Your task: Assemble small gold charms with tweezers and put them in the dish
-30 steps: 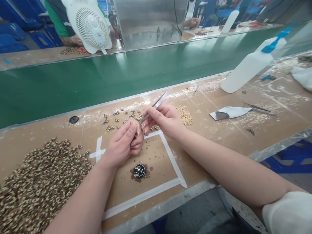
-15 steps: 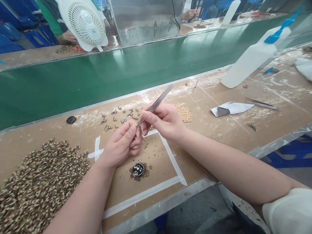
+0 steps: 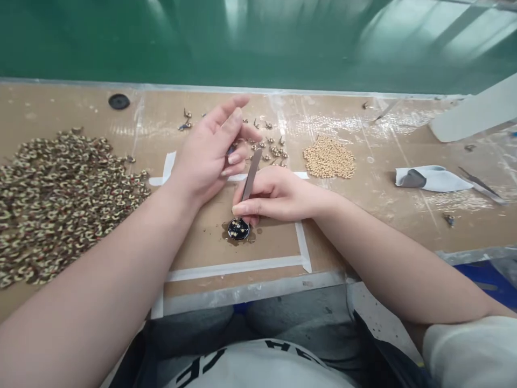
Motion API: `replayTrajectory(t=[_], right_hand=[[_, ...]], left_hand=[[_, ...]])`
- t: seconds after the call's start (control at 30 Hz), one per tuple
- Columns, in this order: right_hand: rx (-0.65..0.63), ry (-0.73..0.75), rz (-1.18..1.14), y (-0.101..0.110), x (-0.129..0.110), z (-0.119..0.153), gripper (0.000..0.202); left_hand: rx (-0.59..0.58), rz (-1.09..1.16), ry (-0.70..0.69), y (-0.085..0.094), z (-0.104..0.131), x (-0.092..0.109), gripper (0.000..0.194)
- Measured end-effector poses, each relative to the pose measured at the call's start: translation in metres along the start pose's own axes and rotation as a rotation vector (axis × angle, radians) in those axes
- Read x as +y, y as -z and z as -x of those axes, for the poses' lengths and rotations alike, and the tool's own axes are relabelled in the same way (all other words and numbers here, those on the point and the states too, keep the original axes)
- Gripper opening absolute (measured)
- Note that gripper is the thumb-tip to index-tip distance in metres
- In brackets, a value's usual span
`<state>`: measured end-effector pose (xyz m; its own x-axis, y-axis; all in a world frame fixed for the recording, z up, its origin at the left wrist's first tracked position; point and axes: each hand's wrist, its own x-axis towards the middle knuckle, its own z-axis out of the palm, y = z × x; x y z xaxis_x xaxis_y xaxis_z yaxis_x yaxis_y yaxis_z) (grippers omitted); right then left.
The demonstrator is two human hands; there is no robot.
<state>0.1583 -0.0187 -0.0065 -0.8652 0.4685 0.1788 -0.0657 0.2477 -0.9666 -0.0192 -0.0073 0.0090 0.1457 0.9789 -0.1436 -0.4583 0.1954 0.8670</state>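
Observation:
My right hand [image 3: 274, 195] is closed around metal tweezers [image 3: 251, 175], whose tips point down at a small round black dish [image 3: 238, 229]. Several pale beads lie in the dish's dark liquid, and wet spots surround it on the brown surface. Up and to the left, my left hand [image 3: 214, 143] is raised with its fingers bent and thumb up; whether a small piece sits between the lower fingers is hidden. Behind both hands lie scattered small metallic pieces [image 3: 274, 151]. A pile of round tan beads [image 3: 329, 157] is to the right of them.
A large heap of small curved pieces [image 3: 68, 205] covers the left side. At the back left lies a black disc [image 3: 119, 101]. To the right are a white cloth [image 3: 440, 178], another pair of tweezers [image 3: 482, 186] and a white bottle [image 3: 476, 110].
The view has tilted down. My hands have come apart; my right hand has brought the tweezers down to the black dish, and my left hand's fingers have loosened.

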Motion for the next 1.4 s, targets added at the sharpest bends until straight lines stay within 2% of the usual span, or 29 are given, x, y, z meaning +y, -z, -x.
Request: replayTrajectory(t=[0.17,0.33,0.43,0.5,0.6,0.63,0.73,0.8,0.9,0.97,1.03,1.23,1.4], right_hand=[[0.007,0.039,0.113,0.001,-0.003,0.001,0.03],[0.001,0.068,0.154,0.001,-0.004,0.001,0.033],[-0.01,0.077,0.189,0.001,-0.003,0.001,0.036],[-0.015,0.08,0.194,0.002,-0.002,0.001,0.035],[-0.019,0.068,0.17,0.002,-0.002,0.001,0.031],[-0.022,0.061,0.156,0.001,-0.002,0.001,0.03],[-0.004,0.019,0.059,-0.001,-0.004,0.001,0.031],[0.081,0.002,-0.071,-0.002,-0.006,0.001,0.032],[0.348,0.069,-0.303,0.003,-0.006,-0.002,0.034],[0.534,0.121,-0.428,0.01,-0.004,-0.004,0.036],[0.659,0.139,-0.527,0.019,-0.002,-0.006,0.036],[0.759,0.117,-0.75,0.033,0.001,-0.005,0.032],[0.766,0.132,-0.77,0.033,0.002,-0.004,0.031]], left_hand=[[-0.027,-0.016,-0.044,0.002,-0.002,0.002,0.021],[-0.096,0.011,-0.051,0.003,-0.005,0.001,0.04],[-0.092,0.043,-0.016,0.003,-0.006,0.0,0.041],[-0.073,0.053,0.007,0.002,-0.005,0.001,0.035],[-0.049,0.035,0.024,0.0,-0.001,0.001,0.01],[-0.049,0.02,0.022,-0.001,0.0,0.001,0.008],[-0.079,-0.031,-0.026,-0.001,0.001,0.0,0.018],[-0.101,-0.053,-0.078,0.001,0.001,-0.002,0.016],[-0.11,-0.057,-0.101,0.003,-0.001,-0.003,0.013],[-0.099,-0.053,-0.085,0.004,-0.002,-0.002,0.022],[-0.08,-0.037,-0.066,0.004,-0.001,-0.001,0.035],[-0.02,0.071,0.023,0.009,-0.002,0.003,0.045],[0.096,0.106,0.111,0.009,-0.001,0.008,0.056]])
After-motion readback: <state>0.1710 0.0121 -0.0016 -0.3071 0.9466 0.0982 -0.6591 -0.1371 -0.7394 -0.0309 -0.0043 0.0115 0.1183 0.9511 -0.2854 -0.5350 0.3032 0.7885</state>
